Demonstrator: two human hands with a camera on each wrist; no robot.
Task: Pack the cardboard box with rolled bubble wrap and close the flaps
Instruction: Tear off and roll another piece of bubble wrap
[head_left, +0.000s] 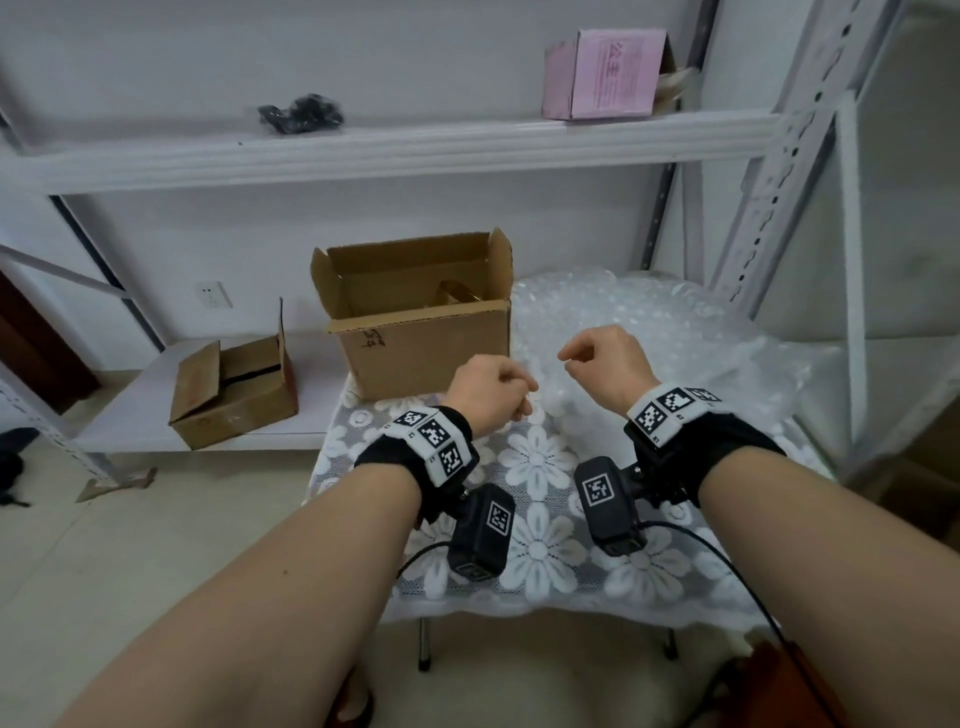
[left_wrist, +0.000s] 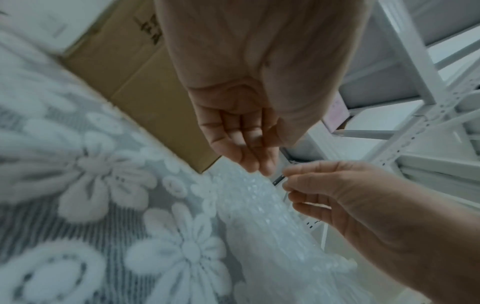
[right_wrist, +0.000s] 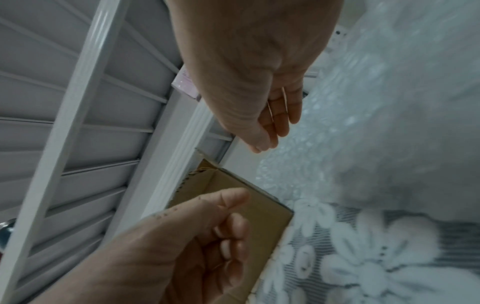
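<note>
An open cardboard box (head_left: 415, 332) stands at the back left of the small table, all flaps up; a brownish rounded thing shows inside. Right of it lies a loose heap of clear bubble wrap (head_left: 649, 332). My left hand (head_left: 491, 392) hovers just in front of the box's near right corner, fingers curled into the palm, holding nothing I can see. My right hand (head_left: 602, 361) hovers over the wrap's near edge, fingers curled, thumb tip against the forefinger. The left wrist view shows the box (left_wrist: 130, 82), the wrap (left_wrist: 259, 216) and both hands close together.
A flowered lace cloth (head_left: 540, 519) covers the table. White metal shelving (head_left: 753, 208) rises behind and to the right. A smaller cardboard box (head_left: 234, 389) sits on the low shelf at left. A pink box (head_left: 608, 73) and a black bundle (head_left: 301, 111) lie on the upper shelf.
</note>
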